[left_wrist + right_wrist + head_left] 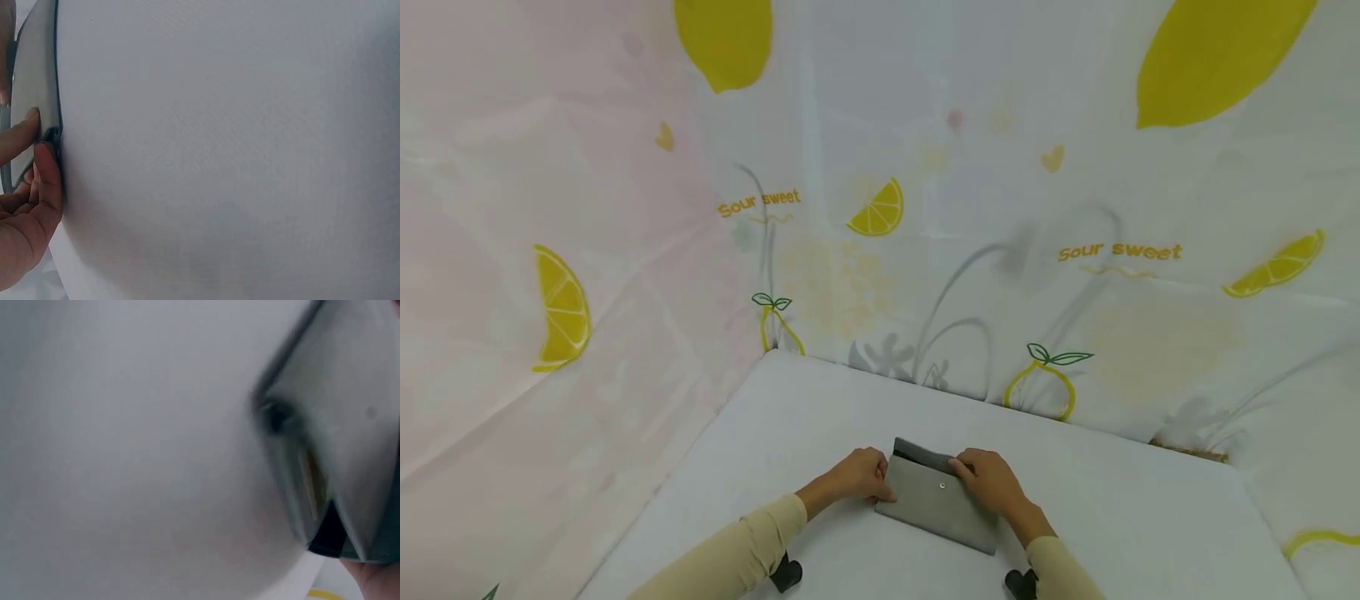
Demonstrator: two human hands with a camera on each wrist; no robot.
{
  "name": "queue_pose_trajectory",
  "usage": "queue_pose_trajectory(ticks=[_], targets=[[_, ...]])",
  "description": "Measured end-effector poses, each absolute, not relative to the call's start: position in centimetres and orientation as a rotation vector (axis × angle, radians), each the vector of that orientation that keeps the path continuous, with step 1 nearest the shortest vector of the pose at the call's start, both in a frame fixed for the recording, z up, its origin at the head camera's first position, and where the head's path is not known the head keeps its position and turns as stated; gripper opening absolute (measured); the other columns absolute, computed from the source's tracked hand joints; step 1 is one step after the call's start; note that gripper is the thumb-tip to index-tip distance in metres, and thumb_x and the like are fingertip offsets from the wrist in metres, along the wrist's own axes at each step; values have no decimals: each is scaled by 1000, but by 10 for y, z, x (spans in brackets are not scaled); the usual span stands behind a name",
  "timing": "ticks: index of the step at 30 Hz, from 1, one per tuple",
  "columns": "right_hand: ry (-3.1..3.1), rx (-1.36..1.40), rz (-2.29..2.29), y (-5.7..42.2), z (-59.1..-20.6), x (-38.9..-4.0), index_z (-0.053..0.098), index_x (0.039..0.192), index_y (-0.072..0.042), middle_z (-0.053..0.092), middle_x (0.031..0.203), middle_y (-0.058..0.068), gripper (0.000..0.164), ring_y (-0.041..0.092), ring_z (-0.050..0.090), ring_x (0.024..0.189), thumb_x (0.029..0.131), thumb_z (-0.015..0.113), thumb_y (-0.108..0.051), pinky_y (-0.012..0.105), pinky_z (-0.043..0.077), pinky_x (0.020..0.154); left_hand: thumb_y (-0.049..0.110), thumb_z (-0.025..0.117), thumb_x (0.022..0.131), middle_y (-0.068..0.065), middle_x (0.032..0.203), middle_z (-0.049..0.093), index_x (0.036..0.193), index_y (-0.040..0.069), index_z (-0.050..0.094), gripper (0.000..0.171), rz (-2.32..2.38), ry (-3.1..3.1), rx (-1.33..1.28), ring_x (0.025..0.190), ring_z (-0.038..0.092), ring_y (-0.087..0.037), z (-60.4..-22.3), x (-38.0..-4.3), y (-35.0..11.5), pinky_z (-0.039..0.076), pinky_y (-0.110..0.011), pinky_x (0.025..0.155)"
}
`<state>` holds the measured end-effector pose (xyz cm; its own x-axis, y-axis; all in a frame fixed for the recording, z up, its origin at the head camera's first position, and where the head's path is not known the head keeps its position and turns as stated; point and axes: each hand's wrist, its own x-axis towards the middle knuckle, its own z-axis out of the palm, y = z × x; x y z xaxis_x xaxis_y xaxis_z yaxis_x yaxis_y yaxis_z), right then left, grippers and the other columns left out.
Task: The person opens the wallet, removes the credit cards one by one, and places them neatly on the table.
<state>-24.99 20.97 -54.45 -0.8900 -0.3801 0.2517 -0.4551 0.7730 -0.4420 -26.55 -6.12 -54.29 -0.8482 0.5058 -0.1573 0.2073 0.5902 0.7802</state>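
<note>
A grey wallet (934,507) with a small metal snap lies at an angle on the white tabletop. Its darker flap (919,454) is lifted slightly along the far edge, leaving a dark gap. The left hand (861,475) pinches the wallet's left end between thumb and fingers; in the left wrist view the thumb lies on the grey face. At the far right, the right hand (992,483) grips the flap edge, thumb on top. In the blurred right wrist view, the wallet's side (300,475) shows folded layers and a brownish-yellow strip inside.
The white tabletop (820,408) meets fabric walls (940,275) printed with lemons at the back and left. Black objects (786,573) show beneath both forearms. A brown patch (1187,452) shows at the table's back right edge.
</note>
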Motion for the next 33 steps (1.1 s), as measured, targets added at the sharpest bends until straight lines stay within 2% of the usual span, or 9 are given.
queue_pose_trajectory(ticks=[9, 13, 16, 19, 25, 30, 33], targets=[[-2939, 757, 879, 219, -536, -266, 59, 67, -22, 48, 64, -15, 33, 3, 42, 60, 98, 60, -32, 22, 39, 55, 16, 86, 75, 7, 58, 53, 79, 10, 54, 33, 1093, 2528, 696, 51, 46, -4, -545, -263, -66, 36, -16, 45], [-2967, 730, 828, 220, -533, -272, 66, 71, -22, 57, 67, -16, 28, 4, 54, 66, 95, 64, -36, 27, 49, 60, 21, 87, 74, 10, 63, 49, 80, 13, 52, 36, 1024, 2637, 830, 57, 42, -2, -543, -254, -71, 38, -16, 48], [-2990, 647, 815, 222, -532, -276, 71, 74, -21, 63, 72, -14, 25, 8, 59, 71, 91, 68, -41, 33, 54, 64, 22, 85, 77, 13, 70, 49, 87, 15, 54, 33, 973, 2684, 977, 63, 44, 0, -541, -244, -75, 41, -14, 52], [-3024, 538, 827, 224, -533, -278, 71, 75, -21, 64, 74, -10, 26, 9, 57, 72, 88, 71, -43, 34, 53, 65, 16, 83, 79, 13, 80, 52, 92, 16, 55, 30, 938, 2686, 1204, 71, 49, 2, -537, -235, -80, 45, -9, 59], [-3020, 391, 825, 224, -540, -283, 66, 74, -17, 61, 75, -6, 30, 11, 55, 67, 84, 75, -43, 34, 51, 60, 3, 81, 78, 9, 91, 56, 90, 15, 59, 28, 749, 2556, 1603, 83, 53, 3, -531, -219, -94, 44, -1, 69], [-3002, 284, 805, 222, -545, -286, 61, 73, -14, 58, 71, -4, 34, 12, 50, 63, 80, 79, -42, 33, 47, 55, 7, 78, 81, 12, 99, 58, 94, 18, 69, 19, 515, 2462, 1666, 91, 52, 6, -529, -211, -102, 43, -3, 80], [-2982, 269, 824, 219, -546, -287, 61, 73, -13, 57, 70, -3, 34, 13, 50, 62, 79, 80, -40, 33, 47, 55, 18, 76, 85, 14, 95, 58, 93, 19, 72, 9, 455, 2474, 1636, 88, 51, 7, -526, -211, -102, 42, -2, 77]])
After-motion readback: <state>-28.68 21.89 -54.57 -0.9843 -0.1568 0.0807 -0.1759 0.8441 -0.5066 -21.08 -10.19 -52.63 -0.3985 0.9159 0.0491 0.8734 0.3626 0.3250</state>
